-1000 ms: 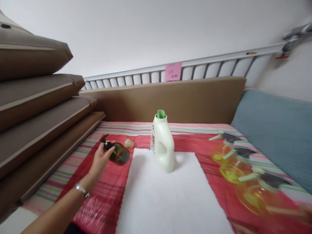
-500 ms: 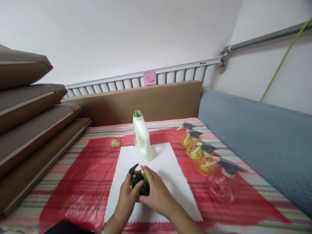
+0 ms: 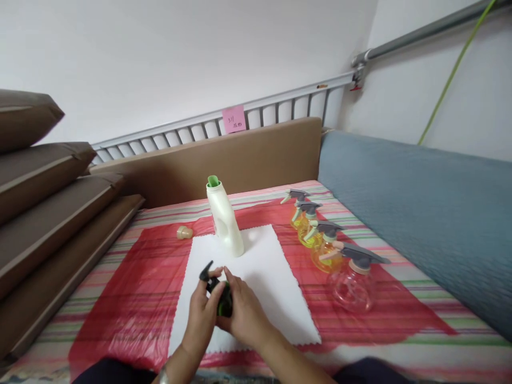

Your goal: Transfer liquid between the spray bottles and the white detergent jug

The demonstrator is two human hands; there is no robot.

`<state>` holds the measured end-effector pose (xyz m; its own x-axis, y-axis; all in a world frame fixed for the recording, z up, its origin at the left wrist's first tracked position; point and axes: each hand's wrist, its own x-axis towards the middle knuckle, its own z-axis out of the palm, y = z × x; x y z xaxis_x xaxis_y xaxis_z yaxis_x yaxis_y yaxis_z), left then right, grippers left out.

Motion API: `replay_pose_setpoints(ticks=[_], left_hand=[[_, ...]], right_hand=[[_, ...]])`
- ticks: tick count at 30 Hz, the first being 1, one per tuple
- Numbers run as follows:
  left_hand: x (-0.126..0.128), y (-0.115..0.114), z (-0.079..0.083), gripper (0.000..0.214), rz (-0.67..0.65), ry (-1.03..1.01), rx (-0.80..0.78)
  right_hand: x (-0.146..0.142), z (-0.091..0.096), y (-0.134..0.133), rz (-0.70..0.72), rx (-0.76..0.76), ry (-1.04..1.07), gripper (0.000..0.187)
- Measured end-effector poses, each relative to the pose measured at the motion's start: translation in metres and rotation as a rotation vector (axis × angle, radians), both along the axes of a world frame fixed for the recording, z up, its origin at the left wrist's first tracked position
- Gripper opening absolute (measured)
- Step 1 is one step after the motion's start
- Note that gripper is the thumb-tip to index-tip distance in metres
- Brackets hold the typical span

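Both my hands wrap a small dark green pump bottle [image 3: 223, 301] over the white cloth [image 3: 260, 277]. My left hand [image 3: 202, 320] grips its black pump head, whose spout [image 3: 206, 271] sticks up to the left. My right hand [image 3: 246, 314] closes round the bottle's body, hiding most of it. Behind them a white detergent bottle [image 3: 224, 218] with an open green spout stands upright at the cloth's far edge. A small beige cap [image 3: 184, 232] lies on the red sheet to its left.
Several spray bottles stand in a row at the right: yellow ones [image 3: 308, 226] and a clear one [image 3: 354, 282] nearest. Brown cushions [image 3: 52, 213] are stacked at the left. A cardboard panel [image 3: 240, 160] backs the table, and a blue mat [image 3: 420, 213] lies at the right.
My left hand picked the pump bottle up from the red sheet at the left and brought it over the white cloth, where my right hand joined it. The view swung right.
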<state>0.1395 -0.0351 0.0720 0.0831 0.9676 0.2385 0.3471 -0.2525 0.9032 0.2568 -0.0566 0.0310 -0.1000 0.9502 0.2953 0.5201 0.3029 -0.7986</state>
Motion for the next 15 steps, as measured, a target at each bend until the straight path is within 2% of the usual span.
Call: replay_pose_setpoints(ticks=[4, 7, 10, 12, 13, 15], left_hand=[[-0.008, 0.005, 0.033, 0.025, 0.069, -0.081, 0.137], [-0.02, 0.009, 0.065, 0.015, 0.112, -0.357, 0.161], [-0.039, 0.013, 0.09, 0.012, 0.203, -0.585, 0.259], [-0.052, 0.014, 0.097, 0.014, 0.281, -0.597, 0.328], [-0.056, 0.013, 0.096, 0.015, 0.308, -0.552, 0.329], [-0.058, 0.009, 0.085, 0.019, 0.31, -0.373, 0.237]], right_hand=[[0.002, -0.001, -0.001, -0.006, -0.071, 0.027, 0.105], [0.005, -0.002, -0.002, 0.006, -0.076, 0.045, 0.099], [0.008, -0.004, -0.003, 0.033, -0.089, 0.052, 0.099], [0.009, -0.006, -0.004, 0.056, -0.107, 0.056, 0.102], [0.01, -0.008, -0.004, 0.066, -0.114, 0.06, 0.104], [0.01, -0.012, -0.003, 0.078, -0.119, 0.068, 0.106]])
